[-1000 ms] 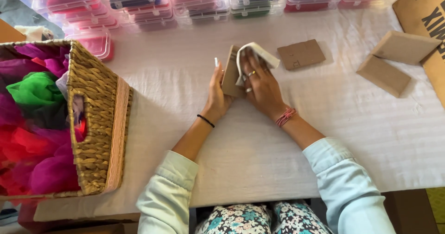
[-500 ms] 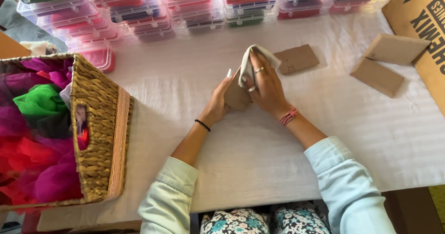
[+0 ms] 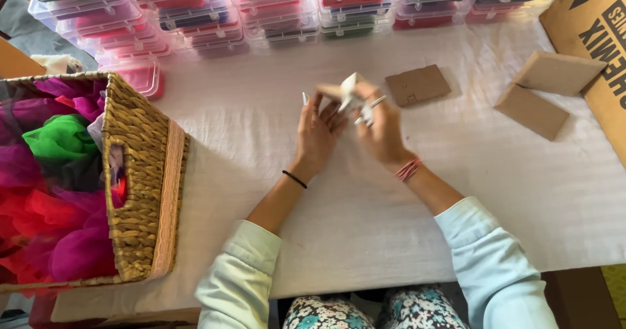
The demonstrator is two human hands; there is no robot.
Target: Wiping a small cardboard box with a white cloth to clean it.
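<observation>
While 2 brown cards (image 3: 533, 110) lie right, both hands (image 3: 352, 123) grip a white strip (image 3: 352, 94).

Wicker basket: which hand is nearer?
Left. The left hand is on the wicker basket side of the table; the right hand lies beyond it, farther away.

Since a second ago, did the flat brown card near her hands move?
No. The flat brown card still lies just right of the hands, below the stacked plastic boxes; only the camera shifted.
</observation>
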